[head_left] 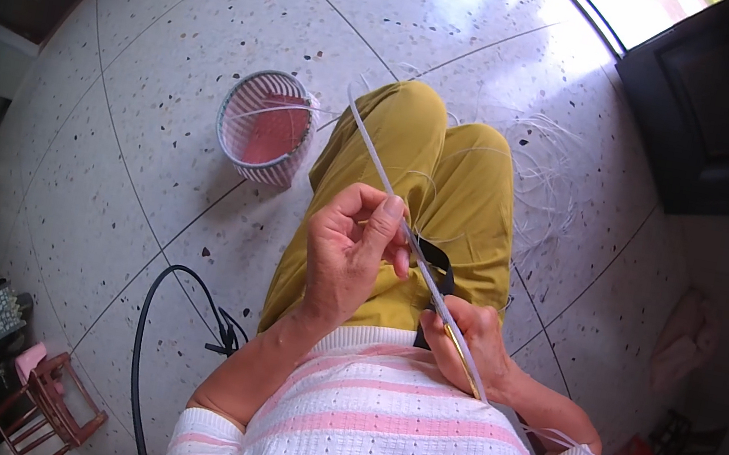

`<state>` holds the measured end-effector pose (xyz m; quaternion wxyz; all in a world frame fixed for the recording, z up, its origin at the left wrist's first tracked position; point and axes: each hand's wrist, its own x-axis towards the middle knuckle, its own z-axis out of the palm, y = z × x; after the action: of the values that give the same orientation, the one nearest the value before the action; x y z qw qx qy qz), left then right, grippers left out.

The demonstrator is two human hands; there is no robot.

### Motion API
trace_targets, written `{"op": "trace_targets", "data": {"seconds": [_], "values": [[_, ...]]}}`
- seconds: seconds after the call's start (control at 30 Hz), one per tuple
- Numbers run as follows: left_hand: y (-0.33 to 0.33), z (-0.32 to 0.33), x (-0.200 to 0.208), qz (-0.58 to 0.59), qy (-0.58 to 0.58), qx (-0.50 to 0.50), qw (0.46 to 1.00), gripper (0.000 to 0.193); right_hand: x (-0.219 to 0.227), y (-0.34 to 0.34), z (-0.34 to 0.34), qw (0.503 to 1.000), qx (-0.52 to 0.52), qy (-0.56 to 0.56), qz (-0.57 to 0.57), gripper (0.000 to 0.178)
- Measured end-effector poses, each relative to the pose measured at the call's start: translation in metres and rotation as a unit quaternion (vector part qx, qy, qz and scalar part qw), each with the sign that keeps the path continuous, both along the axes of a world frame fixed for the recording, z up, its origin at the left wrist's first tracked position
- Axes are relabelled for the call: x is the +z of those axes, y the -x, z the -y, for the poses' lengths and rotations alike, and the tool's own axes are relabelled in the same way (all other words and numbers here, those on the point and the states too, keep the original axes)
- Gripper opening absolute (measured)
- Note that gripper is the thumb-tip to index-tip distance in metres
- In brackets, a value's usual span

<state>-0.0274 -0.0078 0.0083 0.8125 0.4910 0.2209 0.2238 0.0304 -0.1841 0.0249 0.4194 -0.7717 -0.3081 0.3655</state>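
Observation:
A long, narrow, pale strip (369, 144) slants across my lap from beyond my knees down to my waist. My left hand (350, 243) pinches it near its middle between thumb and fingers. Lower down, by my waist, my right hand (482, 346) is closed around the strip's near part. A slender gold-coloured tool (465, 354) lies along the strip under my right hand's fingers; its kind is hard to make out. Thin, clear strands hang from the strip near my left hand and over my olive trousers (479, 184).
A striped round basket (224, 130) with a red bottom stands on the speckled floor left of my knees, strands crossing its rim. Loose white strands (549, 177) lie right of my knees. A black cable (137, 353) curves at lower left, near a small wooden chair (56, 402).

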Motion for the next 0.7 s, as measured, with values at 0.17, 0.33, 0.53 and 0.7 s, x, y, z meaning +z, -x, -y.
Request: {"op": "trace_targets", "data": {"seconds": [0.17,0.33,0.53,0.7], "values": [[0.0004,0.001,0.0015,-0.006,0.005,-0.001,1.0,0.019,0.0011,-0.0008,0.0,1.0,0.005,-0.006,0.026,0.02],[-0.0016,-0.0043,-0.0017,0.006,0.035,0.01,0.999,0.02,0.0041,-0.0007,0.0011,1.0,0.013,-0.02,0.006,0.013],[-0.0009,-0.0019,-0.0016,-0.011,-0.028,0.008,1.0,0.02,0.0048,-0.0025,-0.0021,1.0,0.012,-0.005,0.015,0.02],[-0.0002,-0.0001,-0.0034,0.002,-0.015,0.003,1.0,0.02,0.0028,-0.0015,-0.0028,1.0,0.006,-0.017,0.015,0.023]]}}
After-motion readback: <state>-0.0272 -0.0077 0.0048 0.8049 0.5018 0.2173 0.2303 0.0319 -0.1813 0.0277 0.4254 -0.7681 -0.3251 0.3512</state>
